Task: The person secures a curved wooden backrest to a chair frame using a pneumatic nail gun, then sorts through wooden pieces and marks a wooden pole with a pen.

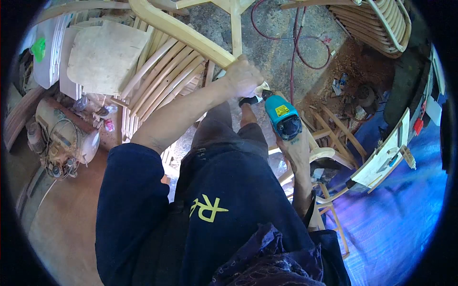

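Left hand [243, 79] clamped on the near end of the curved wood [188, 35], which runs forward-left; right hand [294, 143] gripping the drill [281, 112], chuck [267, 94] just beside left hand. Can't tell if tip touches wood. Best: brace wood firmly, drill straight, clear of left hand.

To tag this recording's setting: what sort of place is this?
Probably a woodworking shop, perhaps for furniture: there are stacked curved wooden pieces, a teal power tool in the right hand, and what looks like an air compressor.
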`<state>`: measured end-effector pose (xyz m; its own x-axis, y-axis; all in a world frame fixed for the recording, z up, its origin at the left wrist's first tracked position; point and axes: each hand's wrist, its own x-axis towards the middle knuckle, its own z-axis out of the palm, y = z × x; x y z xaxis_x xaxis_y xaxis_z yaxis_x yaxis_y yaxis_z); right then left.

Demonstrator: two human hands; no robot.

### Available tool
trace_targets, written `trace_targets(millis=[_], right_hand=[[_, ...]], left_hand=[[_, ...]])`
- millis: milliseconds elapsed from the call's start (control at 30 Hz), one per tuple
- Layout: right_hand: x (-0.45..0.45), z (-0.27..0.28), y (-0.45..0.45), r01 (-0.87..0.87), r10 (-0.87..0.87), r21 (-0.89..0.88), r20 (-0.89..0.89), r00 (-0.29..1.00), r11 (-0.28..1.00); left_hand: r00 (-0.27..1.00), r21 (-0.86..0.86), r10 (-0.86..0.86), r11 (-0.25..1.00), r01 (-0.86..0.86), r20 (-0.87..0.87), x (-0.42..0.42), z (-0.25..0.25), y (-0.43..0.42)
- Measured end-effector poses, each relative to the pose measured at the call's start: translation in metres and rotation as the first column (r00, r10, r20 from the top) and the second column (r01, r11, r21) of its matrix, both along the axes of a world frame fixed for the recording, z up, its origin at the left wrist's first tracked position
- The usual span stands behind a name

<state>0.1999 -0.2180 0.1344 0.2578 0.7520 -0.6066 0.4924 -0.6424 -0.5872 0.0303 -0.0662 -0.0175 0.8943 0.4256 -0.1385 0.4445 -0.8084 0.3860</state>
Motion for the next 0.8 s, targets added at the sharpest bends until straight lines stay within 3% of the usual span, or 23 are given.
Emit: trace_targets(millis=[233, 333, 467, 567, 633, 733, 800], right_hand=[[0.008, -0.008, 0.000, -0.062, 0.061, -0.010, -0.019, 0.998, 0.998], [0.007, -0.007, -0.001, -0.132, 0.138, -0.146, 0.026, 0.990, 0.980], [-0.007, 0.023, 0.026, -0.124, 0.167, -0.310, 0.115, 0.979, 0.942], [0.000, 0.016, 0.023, -0.095, 0.108, -0.216, 0.046, 0.993, 0.972], [0.005, 0.020, 0.022, -0.092, 0.092, 0.008, -0.045, 0.995, 0.996], [0.020, 0.026, 0.017, -0.098, 0.098, 0.003, -0.057, 0.994, 0.995], [0.031, 0.040, 0.022, -0.142, 0.144, -0.191, -0.002, 0.990, 0.971]], left_hand=[[1.000, -0.011, 0.012, 1.000, -0.012, -0.009, 0.000, 0.001, 0.000], [0.998, -0.004, 0.016, 1.000, -0.016, 0.068, -0.001, -0.008, -0.002], [0.999, -0.080, -0.007, 0.997, 0.010, 0.032, -0.003, -0.008, -0.001], [1.000, -0.107, 0.015, 0.994, -0.014, 0.006, 0.001, -0.005, -0.001], [1.000, -0.123, 0.012, 0.992, -0.012, 0.001, 0.001, -0.005, -0.002], [0.997, -0.138, 0.018, 0.990, -0.028, -0.079, 0.004, -0.006, 0.000], [0.989, -0.173, 0.022, 0.984, -0.047, -0.145, 0.005, -0.006, -0.002]])
